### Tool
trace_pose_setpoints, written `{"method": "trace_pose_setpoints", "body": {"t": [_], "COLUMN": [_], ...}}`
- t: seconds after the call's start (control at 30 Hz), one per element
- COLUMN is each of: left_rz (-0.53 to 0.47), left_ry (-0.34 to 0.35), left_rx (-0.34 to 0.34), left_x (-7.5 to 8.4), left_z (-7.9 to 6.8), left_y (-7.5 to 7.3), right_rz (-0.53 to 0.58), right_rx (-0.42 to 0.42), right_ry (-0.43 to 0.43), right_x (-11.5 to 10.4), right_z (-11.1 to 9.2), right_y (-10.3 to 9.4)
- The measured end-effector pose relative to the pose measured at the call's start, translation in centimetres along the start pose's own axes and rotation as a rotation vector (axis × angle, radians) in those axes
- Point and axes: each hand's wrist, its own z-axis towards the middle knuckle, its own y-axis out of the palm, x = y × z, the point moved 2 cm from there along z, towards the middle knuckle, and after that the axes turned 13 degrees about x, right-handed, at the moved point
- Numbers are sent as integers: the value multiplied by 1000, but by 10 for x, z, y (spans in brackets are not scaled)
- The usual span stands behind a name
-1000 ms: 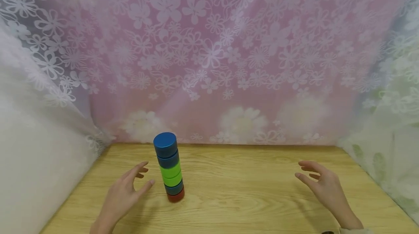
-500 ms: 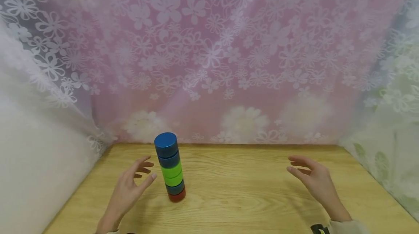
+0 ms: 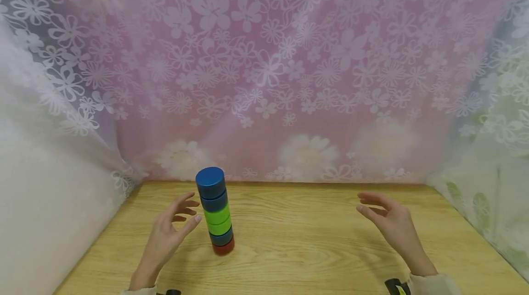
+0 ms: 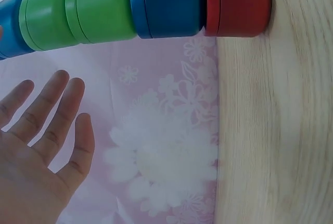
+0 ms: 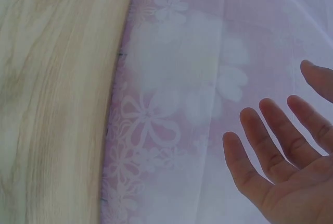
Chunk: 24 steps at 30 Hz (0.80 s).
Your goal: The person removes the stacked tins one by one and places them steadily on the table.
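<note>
A tall stack of round discs (image 3: pixel 217 221) stands on the wooden table left of centre, leaning slightly in the head view. From the top down its colours run blue, green, blue, with a red disc (image 3: pixel 223 247) at the bottom. My left hand (image 3: pixel 165 233) is held just left of the stack, its fingers relaxed and parted from the thumb. In the left wrist view a gap shows between the fingers and the green discs (image 4: pixel 101 8). Far to the right, my right hand (image 3: pixel 391 224) hovers over the table with fingers loosely bent and nothing in it.
The wood-grain table (image 3: pixel 297 240) ends at a pink flowered curtain (image 3: pixel 264 79) behind. A white cloth (image 3: pixel 49 185) hangs along the left side, and a pale leaf-patterned one (image 3: pixel 496 185) along the right. Each wrist wears a dark strap.
My left hand has moved right and slightly forward, closer to the stack. My right hand has drifted left and slightly forward. The stack still stands in the same place.
</note>
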Motion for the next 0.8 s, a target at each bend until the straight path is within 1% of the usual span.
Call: {"method": "trace_pose_setpoints", "body": {"t": [0.13, 0.23, 0.4, 0.63, 0.8], "left_rz": [-24, -50, -69, -91, -116], "left_ry": [14, 11, -11, 10, -3], "left_rx": [5, -3, -30, -20, -36], "left_x": [1, 2, 2, 3, 3], "left_z": [1, 1, 0, 0, 0], "left_y": [2, 6, 10, 16, 22], "right_rz": [51, 79, 118, 181, 235], "right_rx": [34, 45, 41, 46, 41], "right_ry": [-36, -52, -27, 3, 6], "right_x": [-7, -13, -20, -28, -39], "right_z": [3, 4, 7, 9, 9], "right_y": [7, 11, 17, 29, 40]}}
